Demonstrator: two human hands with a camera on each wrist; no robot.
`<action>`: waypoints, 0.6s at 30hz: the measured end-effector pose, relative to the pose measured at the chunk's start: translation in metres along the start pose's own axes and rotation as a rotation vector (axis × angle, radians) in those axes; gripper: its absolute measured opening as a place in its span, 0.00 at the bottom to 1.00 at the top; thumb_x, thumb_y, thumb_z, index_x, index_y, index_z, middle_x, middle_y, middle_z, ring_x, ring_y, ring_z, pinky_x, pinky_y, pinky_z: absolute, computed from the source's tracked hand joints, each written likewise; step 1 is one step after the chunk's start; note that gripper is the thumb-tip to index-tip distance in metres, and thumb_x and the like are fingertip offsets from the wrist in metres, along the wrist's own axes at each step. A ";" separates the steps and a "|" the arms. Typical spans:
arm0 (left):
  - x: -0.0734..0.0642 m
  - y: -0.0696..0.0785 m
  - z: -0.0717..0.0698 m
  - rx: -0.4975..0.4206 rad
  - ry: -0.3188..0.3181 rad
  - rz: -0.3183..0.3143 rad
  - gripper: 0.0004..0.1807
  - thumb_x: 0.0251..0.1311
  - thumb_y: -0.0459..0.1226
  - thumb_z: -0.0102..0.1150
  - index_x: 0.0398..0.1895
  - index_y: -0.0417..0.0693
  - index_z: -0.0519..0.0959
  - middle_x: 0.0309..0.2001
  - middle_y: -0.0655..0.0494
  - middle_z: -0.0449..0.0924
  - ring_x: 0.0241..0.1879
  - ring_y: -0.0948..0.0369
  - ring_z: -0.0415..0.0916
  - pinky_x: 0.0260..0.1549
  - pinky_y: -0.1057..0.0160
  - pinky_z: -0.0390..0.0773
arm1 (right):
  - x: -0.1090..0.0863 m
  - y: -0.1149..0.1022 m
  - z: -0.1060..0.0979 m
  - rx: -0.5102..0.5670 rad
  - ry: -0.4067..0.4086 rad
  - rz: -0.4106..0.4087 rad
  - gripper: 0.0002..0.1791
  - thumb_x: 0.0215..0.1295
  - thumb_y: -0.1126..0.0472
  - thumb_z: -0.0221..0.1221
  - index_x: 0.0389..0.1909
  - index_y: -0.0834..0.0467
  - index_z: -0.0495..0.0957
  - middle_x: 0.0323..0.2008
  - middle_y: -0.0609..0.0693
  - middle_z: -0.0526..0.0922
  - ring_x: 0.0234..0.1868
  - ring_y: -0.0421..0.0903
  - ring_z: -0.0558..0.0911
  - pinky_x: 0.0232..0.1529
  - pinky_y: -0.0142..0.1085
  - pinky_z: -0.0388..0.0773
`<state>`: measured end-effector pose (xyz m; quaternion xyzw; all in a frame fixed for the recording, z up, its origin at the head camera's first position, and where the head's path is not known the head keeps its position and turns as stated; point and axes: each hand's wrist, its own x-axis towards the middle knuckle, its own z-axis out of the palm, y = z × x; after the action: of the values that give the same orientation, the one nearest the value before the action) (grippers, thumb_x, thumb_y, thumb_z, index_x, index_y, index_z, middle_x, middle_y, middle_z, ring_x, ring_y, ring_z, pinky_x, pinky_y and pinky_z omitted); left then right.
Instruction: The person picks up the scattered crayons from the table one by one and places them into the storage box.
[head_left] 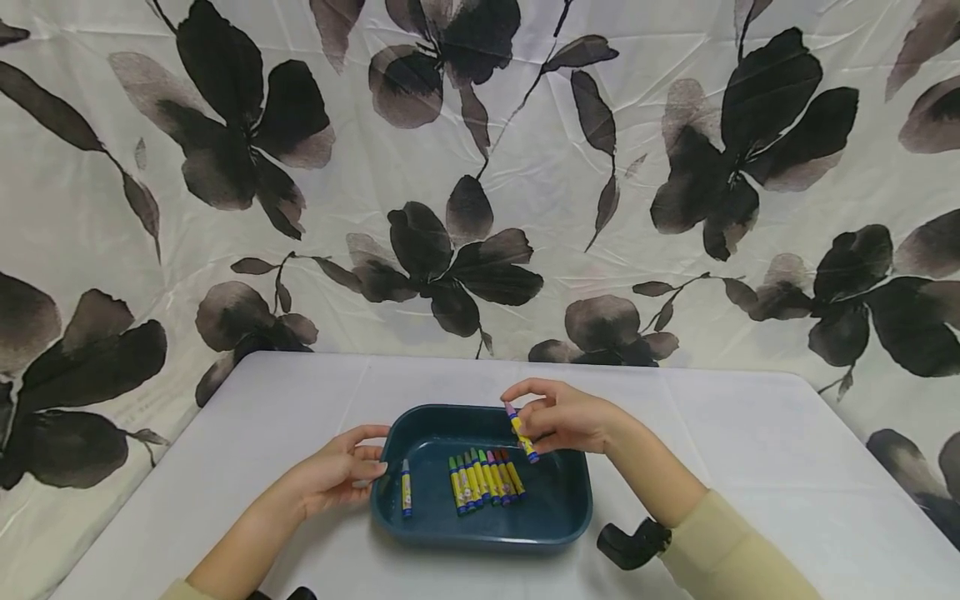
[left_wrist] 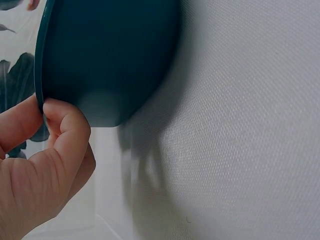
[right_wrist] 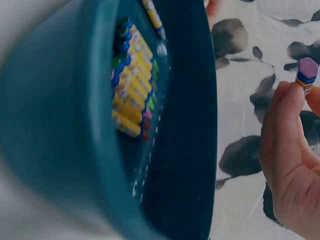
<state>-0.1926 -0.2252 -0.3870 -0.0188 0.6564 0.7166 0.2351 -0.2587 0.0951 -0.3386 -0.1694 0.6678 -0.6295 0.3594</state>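
Observation:
A dark teal tray (head_left: 480, 536) stands on the white-covered table. My left hand (head_left: 333, 475) pinches its left rim between thumb and fingers; the left wrist view shows this grip at the tray wall (left_wrist: 110, 65). Over the tray's back right edge, my right hand (head_left: 573, 423) holds a crayon (head_left: 522, 433) with a purple tip and a yellow and blue wrapper. Its purple end (right_wrist: 307, 67) points toward the camera in the right wrist view. Inside the tray, several crayons (head_left: 480, 482) lie side by side, tips green, pink and red. One grey-tipped crayon (head_left: 407, 490) lies apart at the left.
The white tabletop (head_left: 712, 467) spreads around the tray on all sides. Behind it hangs a white cloth with dark flowers (head_left: 450, 275). A black wrist camera mount (head_left: 633, 543) sits at the right forearm, near the tray's front right corner.

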 end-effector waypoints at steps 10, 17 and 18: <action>-0.001 0.000 0.001 -0.011 0.001 -0.002 0.35 0.60 0.22 0.49 0.69 0.36 0.47 0.43 0.47 0.67 0.37 0.59 0.70 0.31 0.66 0.74 | 0.018 0.004 0.016 0.016 -0.004 0.011 0.28 0.54 0.71 0.54 0.58 0.65 0.62 0.25 0.48 0.72 0.28 0.44 0.70 0.27 0.32 0.71; 0.000 -0.001 0.002 0.001 0.012 -0.005 0.35 0.60 0.22 0.49 0.69 0.37 0.48 0.43 0.46 0.67 0.37 0.59 0.70 0.31 0.66 0.74 | 0.031 0.010 0.029 0.011 0.014 0.031 0.28 0.54 0.72 0.54 0.59 0.66 0.63 0.25 0.48 0.74 0.30 0.44 0.72 0.29 0.33 0.73; 0.000 0.000 0.002 -0.001 0.016 -0.007 0.35 0.60 0.22 0.49 0.68 0.37 0.48 0.43 0.46 0.67 0.37 0.59 0.70 0.31 0.66 0.75 | 0.033 0.011 0.031 0.008 0.010 0.032 0.28 0.54 0.72 0.54 0.59 0.66 0.62 0.25 0.48 0.74 0.30 0.44 0.72 0.29 0.33 0.74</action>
<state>-0.1921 -0.2234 -0.3872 -0.0269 0.6580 0.7157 0.2325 -0.2574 0.0523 -0.3567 -0.1539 0.6695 -0.6273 0.3669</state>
